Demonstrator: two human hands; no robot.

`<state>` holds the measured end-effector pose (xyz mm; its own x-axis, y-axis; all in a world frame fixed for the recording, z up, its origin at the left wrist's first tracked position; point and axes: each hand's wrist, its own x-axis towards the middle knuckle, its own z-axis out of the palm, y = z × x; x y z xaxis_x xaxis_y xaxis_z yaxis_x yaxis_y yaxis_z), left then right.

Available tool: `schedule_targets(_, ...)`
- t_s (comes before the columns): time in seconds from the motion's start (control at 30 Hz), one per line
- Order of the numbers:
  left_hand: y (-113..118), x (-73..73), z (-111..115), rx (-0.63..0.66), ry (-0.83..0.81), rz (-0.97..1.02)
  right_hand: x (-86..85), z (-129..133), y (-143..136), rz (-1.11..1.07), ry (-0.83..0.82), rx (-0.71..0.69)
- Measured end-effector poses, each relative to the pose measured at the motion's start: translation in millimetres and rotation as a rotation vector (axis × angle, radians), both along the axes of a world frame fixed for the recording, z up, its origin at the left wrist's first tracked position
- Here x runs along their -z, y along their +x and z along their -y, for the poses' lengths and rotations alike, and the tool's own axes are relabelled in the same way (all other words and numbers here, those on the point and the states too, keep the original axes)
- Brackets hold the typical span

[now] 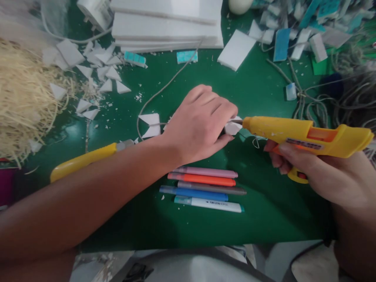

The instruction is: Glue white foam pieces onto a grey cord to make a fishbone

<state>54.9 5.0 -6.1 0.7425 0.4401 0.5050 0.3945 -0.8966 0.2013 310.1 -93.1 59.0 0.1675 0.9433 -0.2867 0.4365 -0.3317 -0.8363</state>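
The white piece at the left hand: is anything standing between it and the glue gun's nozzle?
Nothing visible does: the glue gun in the right hand has its nozzle at the white piece by the left hand.

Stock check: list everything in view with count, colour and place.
Glue gun: 1, yellow, in right hand
Small block: 1, white, in left hand
Notched piece: 1, white, beside left hand
Markers: 5, pink, orange, grey, blue, white, near side
Cutter: 1, yellow, beside left forearm
Boards: several, white, far middle
Scraps: many, white, far left
Painted pieces: several, blue, far side
Straw: heap, pale yellow, left
String: uncountable, grey, right and centre
Round object: 1, white, far edge
Table: 1, green, underneath
Left hand: 1, bare, centre
Right hand: 1, bare, right
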Motion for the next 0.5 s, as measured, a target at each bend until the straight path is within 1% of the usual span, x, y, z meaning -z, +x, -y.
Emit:
schedule_targets(0.07,-0.1,1.0,-1.0,0.011,0.012,0.010,-1.6,-1.6,-4.6,0.016,0.009,0.025)
schedule_targets(0.3,-4.1,3.1,-1.3,0.002,-0.028,0.006,-4.5,-4.2,-10.2,0.038,-0.004,0.020)
schedule_targets(0.4,-3.6,2.5,-1.1,-0.002,-0.036,0.016,-5.3,-2.8,-10.4,0.030,-0.003,0.003)
schedule_targets(0.5,-2.5,0.4,-0.7,-0.015,-0.085,-0.031,-2.4,0.4,-5.1,0.039,0.016,-0.017)
